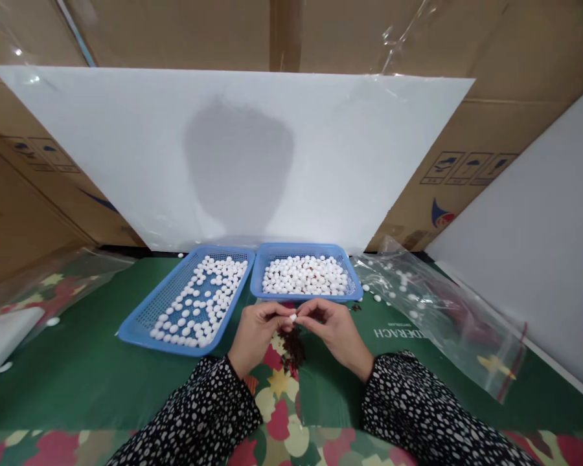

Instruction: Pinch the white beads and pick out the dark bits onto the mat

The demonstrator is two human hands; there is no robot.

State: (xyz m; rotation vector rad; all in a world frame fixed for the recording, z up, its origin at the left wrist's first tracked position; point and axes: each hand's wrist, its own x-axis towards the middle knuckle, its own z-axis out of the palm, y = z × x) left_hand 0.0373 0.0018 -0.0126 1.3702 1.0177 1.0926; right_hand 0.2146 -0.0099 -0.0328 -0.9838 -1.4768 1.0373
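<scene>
Left hand (257, 331) and right hand (333, 329) pinch one small white ball (293, 318) between their fingertips, just before the right blue plastic basket (304, 298). Brown shreds (294, 349) lie below on green patterned sheeting (335, 395); cardboard (340, 39) stands behind.

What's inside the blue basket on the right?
The right-hand blue plastic mesh basket has lots of small round white balls heaped inside, with some reddish-brown bits among them. The heap covers most of the basket's bottom, so I can't tell what's underneath.
</scene>
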